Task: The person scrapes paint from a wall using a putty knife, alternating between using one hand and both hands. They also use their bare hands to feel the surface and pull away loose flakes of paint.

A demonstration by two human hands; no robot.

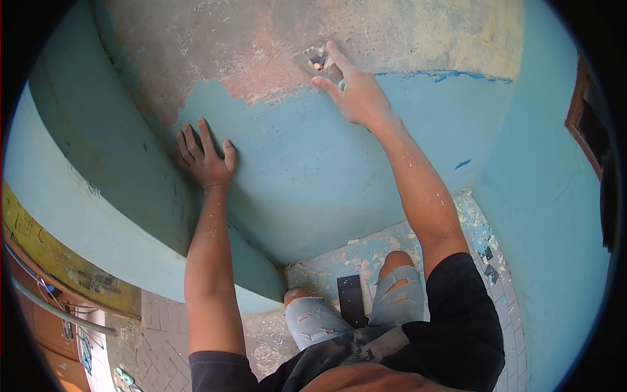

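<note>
My right hand grips a paint scraper, its shiny metal blade lying against the bare upper part of the wall. A bit of green shows between my fingers, perhaps its handle; most of the handle is hidden. My left hand rests with fingers spread on the blue painted wall, near the corner, and holds nothing. Above a ragged paint edge, the bare plaster is grey, pinkish and yellowish.
A low blue side wall curves along the left. Another blue wall with a brown-framed opening stands at right. Paint flakes litter the floor by my knees, where a dark flat board lies.
</note>
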